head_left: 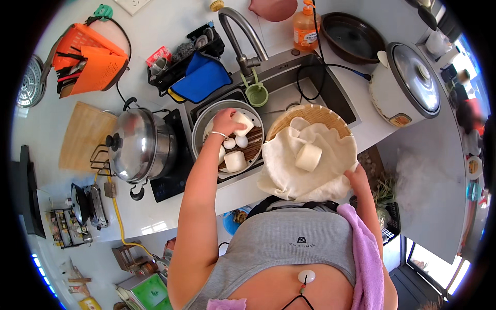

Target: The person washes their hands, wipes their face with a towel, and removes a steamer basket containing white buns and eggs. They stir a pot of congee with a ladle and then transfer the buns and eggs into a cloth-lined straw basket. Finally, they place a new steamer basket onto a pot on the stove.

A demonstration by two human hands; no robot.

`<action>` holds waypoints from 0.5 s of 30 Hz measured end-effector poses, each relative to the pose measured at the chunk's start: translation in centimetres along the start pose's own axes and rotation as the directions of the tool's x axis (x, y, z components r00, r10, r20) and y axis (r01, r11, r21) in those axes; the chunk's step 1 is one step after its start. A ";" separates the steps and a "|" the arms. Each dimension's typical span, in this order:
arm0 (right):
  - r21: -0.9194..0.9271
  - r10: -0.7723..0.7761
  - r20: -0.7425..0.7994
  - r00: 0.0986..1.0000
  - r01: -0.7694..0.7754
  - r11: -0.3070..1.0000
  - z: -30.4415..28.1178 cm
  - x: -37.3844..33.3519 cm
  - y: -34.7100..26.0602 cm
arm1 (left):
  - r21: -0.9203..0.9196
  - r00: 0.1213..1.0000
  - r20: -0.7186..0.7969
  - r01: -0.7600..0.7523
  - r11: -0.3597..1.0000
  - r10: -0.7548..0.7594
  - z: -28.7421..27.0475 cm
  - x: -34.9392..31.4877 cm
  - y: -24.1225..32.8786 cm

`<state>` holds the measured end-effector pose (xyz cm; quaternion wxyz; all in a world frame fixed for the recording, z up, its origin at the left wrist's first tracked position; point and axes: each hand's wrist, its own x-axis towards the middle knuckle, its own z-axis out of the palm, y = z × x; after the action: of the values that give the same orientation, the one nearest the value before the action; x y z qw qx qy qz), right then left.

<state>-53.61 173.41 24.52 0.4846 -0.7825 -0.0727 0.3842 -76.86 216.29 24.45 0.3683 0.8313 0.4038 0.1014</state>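
My left hand [226,123] reaches into a round metal steamer pan [197,140] and is closed on a white steamed bun [243,124]. Below it in the pan lie another bun [235,161] and two small egg-like white balls [241,141], on a brown slatted liner [254,145]. To the right, a round woven basket [320,114] is lined with a cream cloth [281,160], and one bun [308,157] rests on the cloth. My right hand [356,176] grips the right edge of this lined basket; its fingertips are partly hidden.
Behind the basket is a sink [330,88] with a faucet [243,36] and a green ladle-like cup [257,95]. A lidded steel pot [139,144] stands left, beside a black cooktop [175,175]. A white cooker [408,82], its cord crossing the sink, stands right.
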 end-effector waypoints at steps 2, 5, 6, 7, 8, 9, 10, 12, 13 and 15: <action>-0.011 0.001 -0.020 1.000 -0.002 1.000 -0.1 -0.3 -0.3 | -0.521 0.978 0.173 0.194 0.831 -0.119 -1.1 0.9 1.1; 0.006 -0.003 -0.003 1.000 0.003 1.000 -0.4 -0.1 0.0 | -0.851 0.977 0.166 0.211 0.481 -0.136 -1.6 0.3 1.8; 0.002 -0.033 -0.003 0.999 0.033 0.999 -0.3 0.2 0.4 | -0.901 0.978 0.160 0.200 0.385 -0.132 -1.5 -0.2 1.9; -0.008 -0.059 -0.009 0.998 0.059 0.998 -0.3 0.7 1.2 | -0.898 0.976 0.194 0.218 0.383 -0.102 -1.1 -0.9 3.2; -0.024 -0.081 -0.020 0.997 0.080 0.996 -0.5 1.0 1.9 | -0.895 0.970 0.232 0.242 0.376 -0.071 -0.7 -1.9 4.9; 0.012 -0.087 -0.007 0.996 0.087 0.996 -0.5 1.0 2.0 | -0.867 0.949 0.314 0.276 0.414 0.025 -0.4 -3.2 7.2; -0.009 -0.069 -0.010 0.998 0.069 0.998 -0.5 0.9 1.7 | -0.830 0.939 0.337 0.262 0.493 0.067 0.5 -4.2 8.4; -0.043 -0.042 -0.010 0.999 0.042 0.998 -0.3 0.9 1.1 | -0.711 0.943 0.330 0.227 0.666 0.030 3.3 -5.6 11.2; 0.016 -0.052 0.001 0.999 0.052 0.998 -0.3 1.3 2.0 | -0.611 0.946 0.325 0.203 0.765 0.009 4.6 -6.2 12.4; -0.035 -0.024 -0.011 1.000 0.024 0.999 -0.4 0.6 0.9 | -0.509 0.993 0.093 -0.009 0.861 0.066 7.0 -7.0 13.2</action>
<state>-53.22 172.93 23.54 0.4758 -0.7922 -0.0861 0.3724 -70.29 202.00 29.55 0.5930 0.7171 0.3262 0.1664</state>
